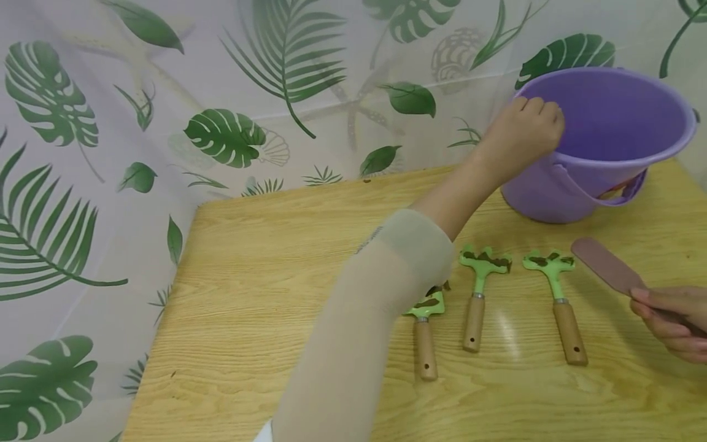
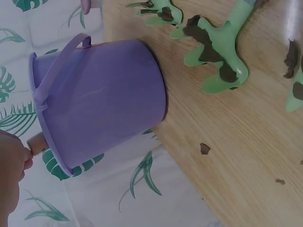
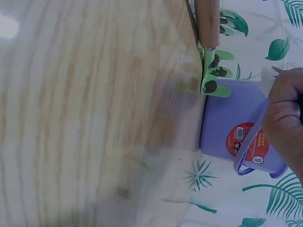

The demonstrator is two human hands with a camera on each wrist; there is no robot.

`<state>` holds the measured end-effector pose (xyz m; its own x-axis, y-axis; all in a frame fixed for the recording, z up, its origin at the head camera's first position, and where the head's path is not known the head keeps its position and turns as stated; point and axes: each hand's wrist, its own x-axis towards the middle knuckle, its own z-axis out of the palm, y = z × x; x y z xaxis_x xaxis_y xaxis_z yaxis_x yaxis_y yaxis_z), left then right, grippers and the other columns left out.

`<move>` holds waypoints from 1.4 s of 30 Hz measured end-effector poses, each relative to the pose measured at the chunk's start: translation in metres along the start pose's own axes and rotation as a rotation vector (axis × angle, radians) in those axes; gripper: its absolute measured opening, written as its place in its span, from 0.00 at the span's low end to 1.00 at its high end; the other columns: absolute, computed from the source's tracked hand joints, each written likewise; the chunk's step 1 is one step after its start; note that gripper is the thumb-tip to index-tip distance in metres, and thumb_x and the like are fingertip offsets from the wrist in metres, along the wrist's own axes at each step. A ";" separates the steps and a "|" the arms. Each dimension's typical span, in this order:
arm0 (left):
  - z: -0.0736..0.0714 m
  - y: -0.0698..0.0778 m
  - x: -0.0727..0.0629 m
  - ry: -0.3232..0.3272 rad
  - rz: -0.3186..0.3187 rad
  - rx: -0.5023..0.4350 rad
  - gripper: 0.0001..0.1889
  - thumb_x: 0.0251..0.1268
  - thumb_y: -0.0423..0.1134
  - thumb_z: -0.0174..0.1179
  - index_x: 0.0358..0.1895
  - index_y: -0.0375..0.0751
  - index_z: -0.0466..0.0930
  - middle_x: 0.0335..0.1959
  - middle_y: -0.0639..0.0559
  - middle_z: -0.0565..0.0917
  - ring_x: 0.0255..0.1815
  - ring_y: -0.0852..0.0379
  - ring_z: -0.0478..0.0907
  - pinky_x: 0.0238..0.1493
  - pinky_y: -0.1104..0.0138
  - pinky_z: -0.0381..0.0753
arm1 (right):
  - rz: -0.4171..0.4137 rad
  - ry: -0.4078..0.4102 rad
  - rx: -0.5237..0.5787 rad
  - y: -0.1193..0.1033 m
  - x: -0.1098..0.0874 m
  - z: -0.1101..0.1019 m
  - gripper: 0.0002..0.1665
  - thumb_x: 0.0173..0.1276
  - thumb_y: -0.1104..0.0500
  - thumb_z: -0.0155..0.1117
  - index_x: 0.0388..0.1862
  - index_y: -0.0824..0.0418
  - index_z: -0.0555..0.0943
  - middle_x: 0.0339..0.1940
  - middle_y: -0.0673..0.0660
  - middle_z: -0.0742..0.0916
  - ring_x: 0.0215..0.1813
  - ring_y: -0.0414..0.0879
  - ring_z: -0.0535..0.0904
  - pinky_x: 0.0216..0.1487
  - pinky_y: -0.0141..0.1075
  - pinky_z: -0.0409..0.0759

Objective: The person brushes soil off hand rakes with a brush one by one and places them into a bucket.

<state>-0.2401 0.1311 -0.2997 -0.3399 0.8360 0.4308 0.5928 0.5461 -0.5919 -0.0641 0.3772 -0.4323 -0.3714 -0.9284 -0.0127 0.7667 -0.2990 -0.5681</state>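
My left hand (image 1: 527, 126) is at the near-left rim of a purple bucket (image 1: 563, 190), fingers curled. In the left wrist view it grips a wooden handle (image 2: 37, 144); the rest of that tool is hidden behind the bucket wall. At the right, my right hand (image 1: 676, 319) pinches a flat mauve spatula (image 1: 604, 264) with a rounded end, pointing up-left above the table. Between the hands lie two green hand rakes with wooden handles, a middle one (image 1: 475, 307) and a right one (image 1: 560, 313), their heads stained brown.
Left of the rakes, another green tool (image 1: 425, 344) with a wooden handle lies partly under my left forearm. Small brown flakes (image 2: 204, 149) are scattered on the wooden table (image 1: 248, 307). A leaf-printed cloth (image 1: 331, 92) hangs along the back and left.
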 end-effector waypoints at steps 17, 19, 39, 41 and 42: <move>-0.009 0.004 -0.114 -0.222 -0.125 -0.307 0.14 0.66 0.39 0.48 0.20 0.52 0.64 0.13 0.60 0.53 0.16 0.65 0.48 0.14 0.74 0.43 | 0.010 0.027 0.003 -0.006 0.008 -0.004 0.27 0.81 0.52 0.24 0.46 0.67 0.70 0.16 0.60 0.52 0.10 0.52 0.42 0.05 0.46 0.37; -0.010 0.003 -0.130 -0.224 -0.121 -0.313 0.14 0.66 0.41 0.49 0.20 0.52 0.68 0.13 0.60 0.55 0.16 0.64 0.48 0.15 0.74 0.43 | 0.015 0.042 -0.007 -0.006 0.006 -0.007 0.28 0.81 0.52 0.22 0.44 0.66 0.71 0.15 0.59 0.51 0.10 0.51 0.42 0.05 0.46 0.37; -0.030 0.033 -0.270 -0.523 -0.767 -1.212 0.12 0.68 0.44 0.54 0.35 0.41 0.82 0.22 0.56 0.81 0.16 0.67 0.69 0.16 0.77 0.69 | 0.092 0.219 -0.116 -0.018 0.020 0.002 0.31 0.81 0.51 0.21 0.38 0.60 0.74 0.16 0.63 0.51 0.12 0.55 0.39 0.08 0.49 0.35; -0.033 0.037 -0.274 -0.563 -0.889 -1.385 0.11 0.67 0.44 0.56 0.35 0.39 0.82 0.22 0.53 0.82 0.17 0.63 0.74 0.18 0.74 0.73 | 0.079 0.225 -0.117 -0.021 0.025 0.003 0.30 0.81 0.52 0.22 0.38 0.61 0.75 0.16 0.62 0.51 0.13 0.55 0.40 0.09 0.49 0.35; -0.034 0.039 -0.275 -0.596 -0.947 -1.457 0.11 0.67 0.44 0.56 0.35 0.39 0.81 0.22 0.52 0.82 0.18 0.62 0.76 0.19 0.73 0.76 | 0.076 0.225 -0.119 -0.022 0.027 0.003 0.30 0.81 0.52 0.22 0.39 0.61 0.75 0.16 0.62 0.52 0.13 0.55 0.41 0.09 0.48 0.35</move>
<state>-0.0990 -0.0796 -0.4182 -0.8881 0.3954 -0.2342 0.0477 0.5862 0.8088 -0.0899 0.3579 -0.4175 -0.4326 -0.8708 -0.2338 0.7345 -0.1899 -0.6515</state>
